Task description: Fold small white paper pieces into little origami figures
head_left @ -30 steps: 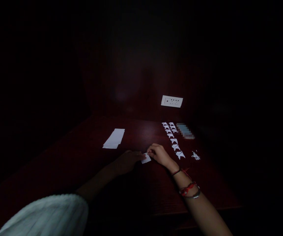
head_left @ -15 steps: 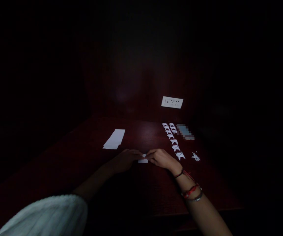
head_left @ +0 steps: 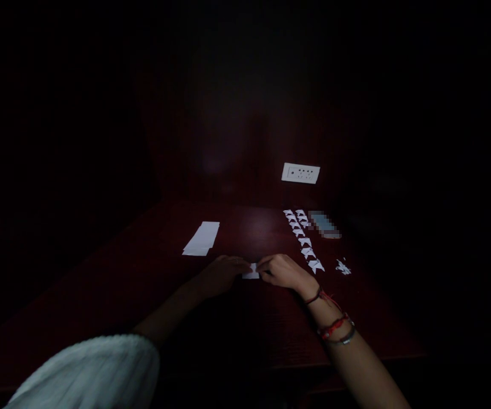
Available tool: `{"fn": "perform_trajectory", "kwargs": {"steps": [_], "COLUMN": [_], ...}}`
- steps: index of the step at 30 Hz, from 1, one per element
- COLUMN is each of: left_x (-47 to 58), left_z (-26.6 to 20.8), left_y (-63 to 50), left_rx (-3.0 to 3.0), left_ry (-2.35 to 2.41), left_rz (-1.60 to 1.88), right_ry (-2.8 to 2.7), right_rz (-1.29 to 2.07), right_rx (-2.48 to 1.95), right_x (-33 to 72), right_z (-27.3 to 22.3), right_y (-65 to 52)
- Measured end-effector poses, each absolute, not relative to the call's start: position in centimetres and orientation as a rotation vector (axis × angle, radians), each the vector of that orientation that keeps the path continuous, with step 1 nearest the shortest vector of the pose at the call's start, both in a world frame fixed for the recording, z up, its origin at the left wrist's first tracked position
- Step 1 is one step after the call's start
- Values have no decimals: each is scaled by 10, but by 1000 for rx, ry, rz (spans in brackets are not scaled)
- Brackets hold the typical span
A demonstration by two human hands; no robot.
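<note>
A small white piece of paper (head_left: 251,274) lies on the dark red table between my two hands. My left hand (head_left: 223,276) reaches in from the left, its fingers together and the tips on the paper's left edge. At the right edge, my right hand (head_left: 284,271) has its thumb and fingers bent in a pinch on the paper. How firmly each hand grips is hard to make out in the dim light. To the right, several folded white paper pieces (head_left: 304,242) with notched ends lie in two columns.
A stack of white paper strips (head_left: 202,238) lies on the table (head_left: 143,278) at the left. Beyond the folded pieces is a blurred-out bluish flat object (head_left: 324,224). Small paper scraps (head_left: 343,267) form a pile at right. A white socket panel (head_left: 300,173) is on the back wall.
My fingertips have moved slightly apart, and more of the small paper shows between them. The whole view has shifted a little.
</note>
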State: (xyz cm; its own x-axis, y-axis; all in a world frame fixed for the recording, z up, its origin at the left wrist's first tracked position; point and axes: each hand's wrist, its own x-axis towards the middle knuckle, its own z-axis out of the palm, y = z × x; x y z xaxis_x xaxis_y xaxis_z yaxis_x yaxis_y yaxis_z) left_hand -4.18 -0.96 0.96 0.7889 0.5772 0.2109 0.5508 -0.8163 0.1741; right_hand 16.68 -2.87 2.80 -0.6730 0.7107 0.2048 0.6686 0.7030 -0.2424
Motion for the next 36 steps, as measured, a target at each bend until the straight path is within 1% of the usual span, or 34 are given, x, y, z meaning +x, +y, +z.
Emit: {"fn": "perform_trajectory", "kwargs": {"steps": [6,10,15,23,26,31,36], "left_x": [-41,-41,-43,-38,-37,-39,-40], "left_z": [10,8,4,5,1,-8,-9], "left_y": [-8,-7,-4,-8,-8,-5,-4], "left_rx": [2916,2970,3020,3080,3051,3031,3048], "left_ry": [890,922,908,1049,1021,985,948], "left_rz": [396,390,389,421,369,358,354], "right_ry": [-2526,-2455,-2576,-2511,-2423,-2192,-2136], "right_rz": [192,167,236,372,434,390,475], "right_rx": [-1181,-1152,-1061,-1050,-1107,-1290,-1366], "right_x": [174,175,172,170,167,162,162], "right_z": [27,25,18,15,13,8,1], "right_y": [-28,-23,-16,-14,-11,-5,1]}}
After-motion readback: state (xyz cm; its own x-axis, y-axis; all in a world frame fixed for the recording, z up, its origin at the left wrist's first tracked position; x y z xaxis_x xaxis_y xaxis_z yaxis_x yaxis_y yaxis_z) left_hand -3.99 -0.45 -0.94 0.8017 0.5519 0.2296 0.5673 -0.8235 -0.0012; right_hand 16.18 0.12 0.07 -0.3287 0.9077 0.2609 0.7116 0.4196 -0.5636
